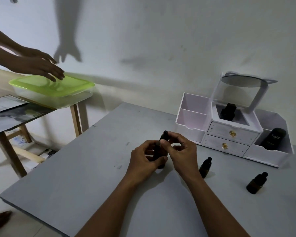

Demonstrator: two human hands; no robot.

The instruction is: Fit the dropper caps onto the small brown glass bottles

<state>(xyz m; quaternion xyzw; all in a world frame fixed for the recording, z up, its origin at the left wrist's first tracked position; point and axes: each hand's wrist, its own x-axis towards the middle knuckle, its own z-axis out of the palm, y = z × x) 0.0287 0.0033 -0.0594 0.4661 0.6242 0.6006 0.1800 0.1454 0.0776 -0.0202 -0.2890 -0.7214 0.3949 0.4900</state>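
Note:
My left hand grips a small brown glass bottle that stands on the grey table; the fingers hide most of its body. My right hand pinches the black dropper cap sitting on top of that bottle. Two more brown bottles with black dropper caps on stand to the right, one close beside my right wrist and one farther right.
A white desk organiser with two drawers, a small mirror and dark bottles stands at the back right. On a wooden side table at the left lies a green-lidded plastic box, with another person's hands on its lid.

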